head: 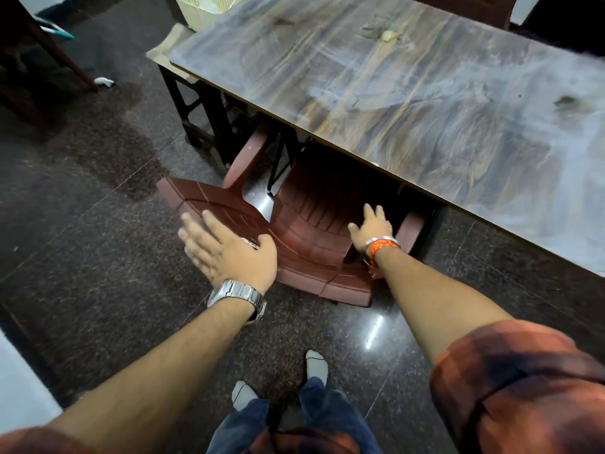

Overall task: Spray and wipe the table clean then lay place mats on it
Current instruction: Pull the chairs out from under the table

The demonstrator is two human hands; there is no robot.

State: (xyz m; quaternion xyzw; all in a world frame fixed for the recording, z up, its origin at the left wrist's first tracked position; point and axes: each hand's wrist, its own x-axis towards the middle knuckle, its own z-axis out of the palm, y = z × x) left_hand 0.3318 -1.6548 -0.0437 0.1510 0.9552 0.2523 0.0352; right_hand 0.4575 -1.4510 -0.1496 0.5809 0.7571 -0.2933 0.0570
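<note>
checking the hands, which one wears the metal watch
The left hand: a silver watch sits on its wrist. The right hand wears an orange band.

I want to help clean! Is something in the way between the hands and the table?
Yes. A brown plastic chair sits tucked under the table edge, right between them. The left hand hovers open above its backrest; the right hand reaches open over it.
</note>
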